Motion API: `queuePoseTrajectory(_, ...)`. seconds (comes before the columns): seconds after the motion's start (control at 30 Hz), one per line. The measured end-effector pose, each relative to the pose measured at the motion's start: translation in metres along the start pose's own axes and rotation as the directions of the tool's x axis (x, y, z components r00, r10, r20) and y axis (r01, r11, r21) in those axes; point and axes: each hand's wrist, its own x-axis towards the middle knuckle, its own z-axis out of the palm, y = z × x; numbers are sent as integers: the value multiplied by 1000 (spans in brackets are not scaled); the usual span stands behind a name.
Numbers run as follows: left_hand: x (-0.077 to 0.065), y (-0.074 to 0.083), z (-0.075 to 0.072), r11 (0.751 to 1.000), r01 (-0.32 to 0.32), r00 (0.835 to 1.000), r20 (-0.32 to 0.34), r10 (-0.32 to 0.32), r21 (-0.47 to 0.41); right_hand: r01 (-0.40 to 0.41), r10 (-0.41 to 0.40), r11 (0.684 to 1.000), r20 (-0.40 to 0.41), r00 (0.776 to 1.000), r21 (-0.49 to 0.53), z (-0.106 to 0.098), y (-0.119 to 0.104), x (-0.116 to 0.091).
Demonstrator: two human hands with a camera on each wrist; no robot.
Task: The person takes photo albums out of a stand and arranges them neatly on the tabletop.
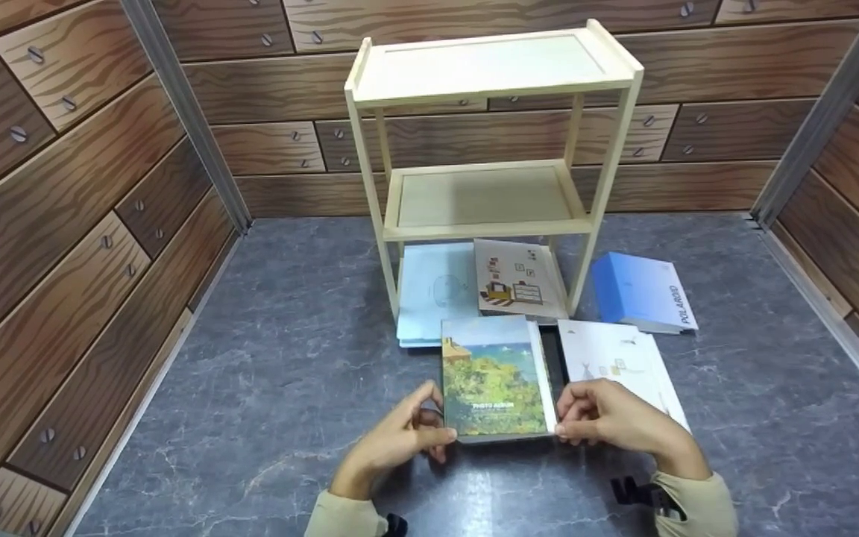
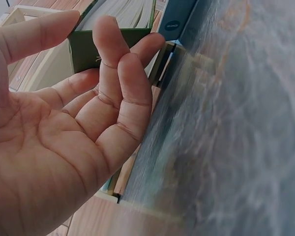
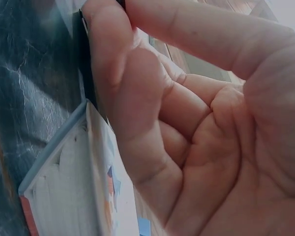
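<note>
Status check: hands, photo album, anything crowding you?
Left hand and right hand hold the photo album by its near corners. Album face up, in front of the shelf. White book close on its right.

Photo album [image 1: 491, 380]: green-yellow foliage, blue sea; side [image 2: 83, 53] seemingly dark green. Floor [image 1: 265, 388] grey, pale-veined.

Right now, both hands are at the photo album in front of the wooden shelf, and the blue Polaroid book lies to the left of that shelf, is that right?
Not quite: the blue Polaroid book lies to the right of the wooden shelf, as the head view shows. The left hand and right hand are indeed at the photo album.
</note>
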Motion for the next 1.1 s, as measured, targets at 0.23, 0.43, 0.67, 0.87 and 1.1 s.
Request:
queuePoseTrajectory(0.23, 1, -2, -1, 1000, 0, 999, 34, 0, -1, -12, 12, 1000, 28, 1000, -1, -1, 0, -1)
queuePoseTrajectory(0.43, 0, -3, 0, 1000, 1, 998, 55, -1, -1, -29, 29, 1000, 47, 998, -3, -1, 0, -3)
queuePoseTrajectory(0.67, -1, -4, 2, 1000, 16, 998, 67, -16, -3, -30, 29, 999, 67, 997, 12, -1, -1, -5)
queuePoseTrajectory(0.87, -1, -7, 3, 1000, 17, 996, 88, -18, 9, -23, 22, 1000, 89, 996, 14, -2, -1, -8)
queuePoseTrajectory(1.1, -2, -9, 7, 1000, 30, 993, 117, -29, -4, -37, 35, 999, 112, 993, 14, -2, 0, -10)
